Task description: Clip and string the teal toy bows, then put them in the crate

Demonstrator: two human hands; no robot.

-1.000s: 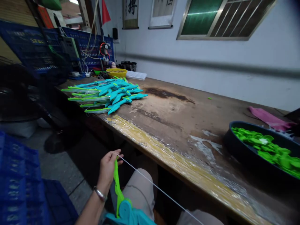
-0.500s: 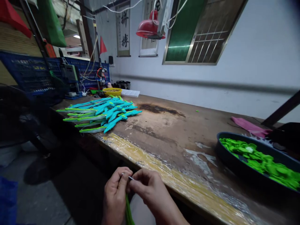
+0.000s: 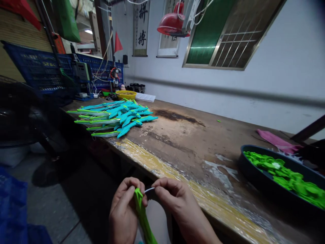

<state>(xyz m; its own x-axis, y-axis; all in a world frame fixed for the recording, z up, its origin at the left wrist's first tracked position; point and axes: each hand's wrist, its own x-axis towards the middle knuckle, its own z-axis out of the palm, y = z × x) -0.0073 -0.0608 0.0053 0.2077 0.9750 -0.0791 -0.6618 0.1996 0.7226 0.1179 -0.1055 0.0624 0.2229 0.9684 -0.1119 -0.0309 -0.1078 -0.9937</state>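
My left hand (image 3: 127, 206) is closed around the upper end of a long, narrow bright green strip-like piece (image 3: 142, 217), just off the table's front edge. The piece hangs down out of the bottom of the view. Between finger and thumb, my right hand (image 3: 175, 200) pinches a thin white cord-like strip (image 3: 149, 189). That strip spans the short gap to the fingertips of my left hand, beside the top of the green piece; how it joins there is hidden. A bit of turquoise shows low down by the green piece.
Turquoise and green long pieces (image 3: 124, 117) lie heaped on the table (image 3: 177, 142) at the left. A dark oval tub (image 3: 243, 159) of small green parts stands at the right. Behind the heap sits a yellow bowl (image 3: 126, 96). A pink cloth (image 3: 278, 140) lies far right; a red lamp (image 3: 172, 25) hangs above.
My right hand has moved right, away from the left, so more of the white strip shows. The green piece's top end is now visible in my left hand. The view has shifted slightly.
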